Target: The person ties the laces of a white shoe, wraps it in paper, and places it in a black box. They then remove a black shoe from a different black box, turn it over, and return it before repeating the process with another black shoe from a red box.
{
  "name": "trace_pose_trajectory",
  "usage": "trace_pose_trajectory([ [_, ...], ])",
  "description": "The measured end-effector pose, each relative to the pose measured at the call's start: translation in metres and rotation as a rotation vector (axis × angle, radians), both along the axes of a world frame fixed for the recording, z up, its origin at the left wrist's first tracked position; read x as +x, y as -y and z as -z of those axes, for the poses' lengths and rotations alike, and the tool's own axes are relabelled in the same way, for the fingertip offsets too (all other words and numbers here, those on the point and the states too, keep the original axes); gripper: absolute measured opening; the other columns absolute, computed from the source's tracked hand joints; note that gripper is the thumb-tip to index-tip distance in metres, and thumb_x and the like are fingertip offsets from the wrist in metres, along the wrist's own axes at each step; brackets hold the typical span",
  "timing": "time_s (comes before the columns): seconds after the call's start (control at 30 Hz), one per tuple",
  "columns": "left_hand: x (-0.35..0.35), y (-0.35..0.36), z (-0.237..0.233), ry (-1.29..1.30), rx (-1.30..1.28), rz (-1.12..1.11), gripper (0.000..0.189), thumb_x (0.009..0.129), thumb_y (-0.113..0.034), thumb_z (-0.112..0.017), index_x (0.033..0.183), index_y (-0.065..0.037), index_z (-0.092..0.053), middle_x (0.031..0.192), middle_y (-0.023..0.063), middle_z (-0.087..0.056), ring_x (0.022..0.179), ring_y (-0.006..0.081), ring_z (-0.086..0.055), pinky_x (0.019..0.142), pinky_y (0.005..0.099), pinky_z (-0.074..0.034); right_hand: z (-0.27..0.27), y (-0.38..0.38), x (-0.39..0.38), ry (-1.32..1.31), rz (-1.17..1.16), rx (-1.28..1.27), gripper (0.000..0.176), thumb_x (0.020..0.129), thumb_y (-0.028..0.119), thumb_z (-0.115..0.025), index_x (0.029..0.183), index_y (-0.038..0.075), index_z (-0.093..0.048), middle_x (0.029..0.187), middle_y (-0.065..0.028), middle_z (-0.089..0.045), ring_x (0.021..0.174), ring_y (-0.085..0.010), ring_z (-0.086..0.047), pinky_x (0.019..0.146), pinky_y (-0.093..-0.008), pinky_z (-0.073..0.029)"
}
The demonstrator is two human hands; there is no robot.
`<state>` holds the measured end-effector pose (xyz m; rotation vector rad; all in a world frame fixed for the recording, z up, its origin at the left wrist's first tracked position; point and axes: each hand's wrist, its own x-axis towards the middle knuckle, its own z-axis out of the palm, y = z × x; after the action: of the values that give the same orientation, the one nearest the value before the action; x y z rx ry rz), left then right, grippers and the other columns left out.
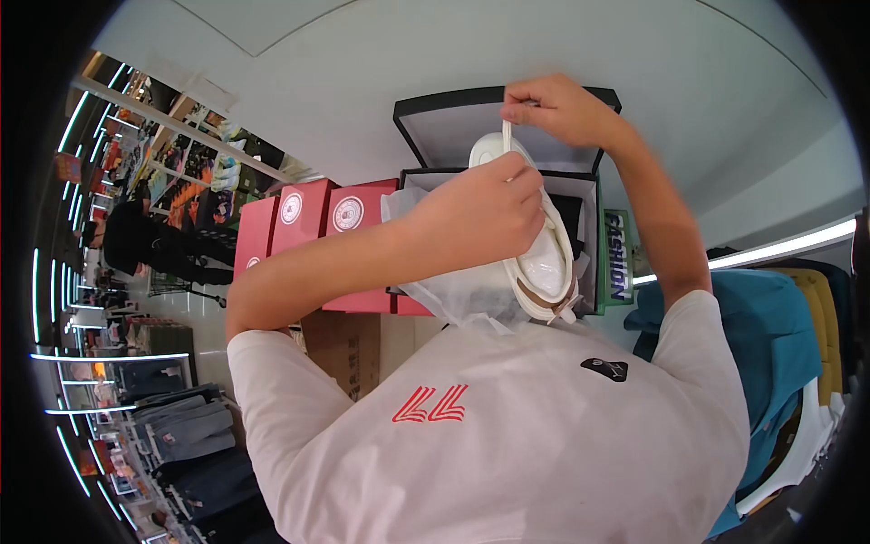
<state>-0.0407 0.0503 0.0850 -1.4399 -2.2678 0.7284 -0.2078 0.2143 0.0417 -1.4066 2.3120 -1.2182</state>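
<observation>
1. Right fingers (530, 92) are pinching what looks like a lace (507, 136).
2. Left fingers (527, 196) are gripping the shoe (545, 258); exactly which part, I can't tell.
3. The shoe is slanting beneath them, over the box (589, 201).
4. They're apparently adjusting the lace; the next move is calling for steady tension.

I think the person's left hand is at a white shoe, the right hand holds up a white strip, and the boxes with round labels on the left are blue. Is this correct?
Not quite: the boxes with round labels are red, not blue, as the head view shows. The left hand is at the white shoe, and the right hand holds up a white strip.
</observation>
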Motion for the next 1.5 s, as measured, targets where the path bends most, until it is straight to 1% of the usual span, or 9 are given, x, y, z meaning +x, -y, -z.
trace_pose_trajectory([
  [0.2, -0.012, 0.022, 0.013, 0.270, 0.412, -0.051, 0.012, 0.074, -0.014, -0.073, 0.079, -0.009, -0.064, 0.075, 0.0014, -0.059, 0.085, 0.0196, -0.059, 0.072, 0.0316, -0.045, 0.016, -0.047, 0.050, 0.142, 0.080, 0.090, 0.033, 0.098, 0.029, -0.064, 0.087, -0.002, -0.061, 0.068, -0.0087, -0.052, 0.063, -0.0173, -0.042, 0.058, -0.0337, -0.039],
  [0.37, -0.026, 0.022, 0.010, 0.601, 0.698, -0.106, 0.013, 0.078, -0.014, -0.071, 0.085, -0.006, -0.063, 0.076, 0.0044, -0.060, 0.082, 0.0198, -0.059, 0.068, 0.0326, -0.045, -0.008, -0.051, 0.131, 0.232, 0.166, -0.176, 0.023, 0.096, 0.018, -0.064, 0.085, -0.002, -0.060, 0.068, -0.0123, -0.055, 0.058, -0.0222, -0.048, 0.058, -0.0348, -0.043],
  [0.4, -0.028, 0.023, 0.008, 0.767, 0.747, -0.266, 0.011, 0.081, -0.013, -0.069, 0.085, -0.005, -0.063, 0.077, 0.0047, -0.060, 0.079, 0.0184, -0.057, 0.067, 0.0321, -0.045, -0.008, -0.046, 0.140, 0.232, 0.169, -0.175, 0.023, 0.096, 0.018, -0.064, 0.085, -0.002, -0.060, 0.068, -0.0123, -0.055, 0.058, -0.0222, -0.048, 0.058, -0.0348, -0.043],
  [0.53, -0.034, 0.022, -0.005, 1.362, 0.811, -0.799, 0.011, 0.087, -0.013, -0.060, 0.087, -0.003, -0.063, 0.078, 0.0037, -0.059, 0.073, 0.0141, -0.053, 0.066, 0.0298, -0.043, 0.008, -0.032, 0.151, -0.120, 0.189, -0.209, 0.011, 0.092, 0.013, -0.067, 0.087, 0.003, -0.063, 0.073, -0.0104, -0.058, 0.066, -0.0266, -0.057, 0.061, -0.0375, -0.045],
  [0.67, -0.034, 0.028, 0.012, 1.515, 0.878, -0.836, 0.013, 0.090, -0.015, -0.059, 0.090, -0.002, -0.062, 0.080, 0.0014, -0.059, 0.074, 0.0112, -0.052, 0.064, 0.0275, -0.042, 0.005, -0.024, 0.153, -0.438, 0.158, -0.125, 0.010, 0.089, 0.015, -0.071, 0.085, 0.007, -0.065, 0.077, -0.0030, -0.061, 0.082, -0.0220, -0.057, 0.076, -0.0355, -0.043],
  [0.83, -0.032, 0.032, 0.017, 1.760, 1.101, -0.938, 0.011, 0.089, -0.011, -0.059, 0.095, -0.002, -0.064, 0.085, 0.0012, -0.064, 0.078, 0.0099, -0.060, 0.066, 0.0262, -0.046, 0.006, -0.022, 0.149, -0.489, 0.102, -0.068, 0.011, 0.088, 0.015, -0.072, 0.083, 0.008, -0.066, 0.080, -0.0013, -0.060, 0.083, -0.0208, -0.054, 0.081, -0.0368, -0.040],
  [1.2, -0.025, 0.036, 0.022, 1.893, 1.214, -0.893, 0.010, 0.090, -0.011, -0.065, 0.096, -0.003, -0.066, 0.089, 0.0002, -0.067, 0.082, 0.0088, -0.062, 0.070, 0.0260, -0.050, 0.012, -0.016, 0.142, -0.697, -0.037, -0.003, 0.019, 0.081, 0.022, -0.080, 0.079, 0.009, -0.066, 0.077, 0.0020, -0.059, 0.086, -0.0189, -0.055, 0.086, -0.0351, -0.042],
  [1.3, -0.024, 0.035, 0.030, 1.866, 1.231, -0.850, 0.013, 0.089, -0.008, -0.066, 0.099, -0.001, -0.067, 0.090, -0.0003, -0.068, 0.082, 0.0078, -0.062, 0.073, 0.0254, -0.050, 0.005, -0.021, 0.133, -0.536, -0.133, -0.056, 0.017, 0.079, 0.019, -0.081, 0.086, 0.009, -0.069, 0.081, 0.0019, -0.063, 0.086, -0.0195, -0.056, 0.082, -0.0357, -0.044],
  [1.5, -0.016, 0.034, 0.031, 1.709, 1.316, -0.825, 0.015, 0.086, -0.006, -0.069, 0.099, 0.000, -0.066, 0.091, -0.0002, -0.067, 0.084, 0.0069, -0.061, 0.078, 0.0245, -0.048, 0.017, -0.024, 0.112, -0.137, 0.129, -0.336, 0.021, 0.080, 0.014, -0.076, 0.099, 0.009, -0.070, 0.093, -0.0035, -0.070, 0.094, -0.0259, -0.061, 0.083, -0.0398, -0.049],
])
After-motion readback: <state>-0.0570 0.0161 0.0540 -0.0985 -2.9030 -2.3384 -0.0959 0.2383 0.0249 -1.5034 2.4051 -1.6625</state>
